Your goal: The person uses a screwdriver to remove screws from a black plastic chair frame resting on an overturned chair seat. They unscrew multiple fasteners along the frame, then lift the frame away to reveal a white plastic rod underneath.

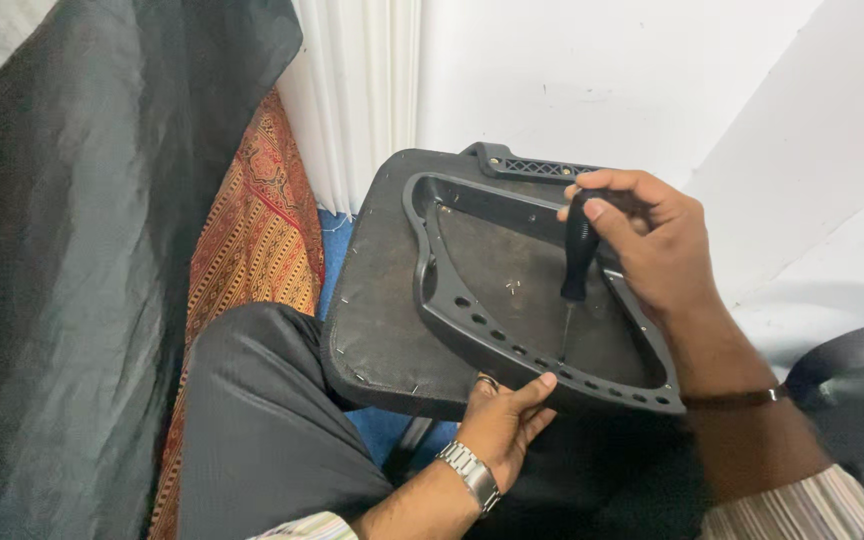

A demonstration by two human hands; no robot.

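Seat pad point(382, 310) upside down on the lap, black frame point(472, 325) on top. Right hand point(642, 240) wrapped tight round screwdriver point(580, 255), tip in a near-edge hole. Left hand point(507, 420) clamping the near rim. Other holes look empty; probably early on.

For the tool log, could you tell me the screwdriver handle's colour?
Black, clearest in the head view: screwdriver handle.

Left hand point(505, 420): palm up, fingers curled, thumb extended, wrist bent. Right hand point(642, 240): raised fist, apparently a closed grip, forearm angled down toward the body.
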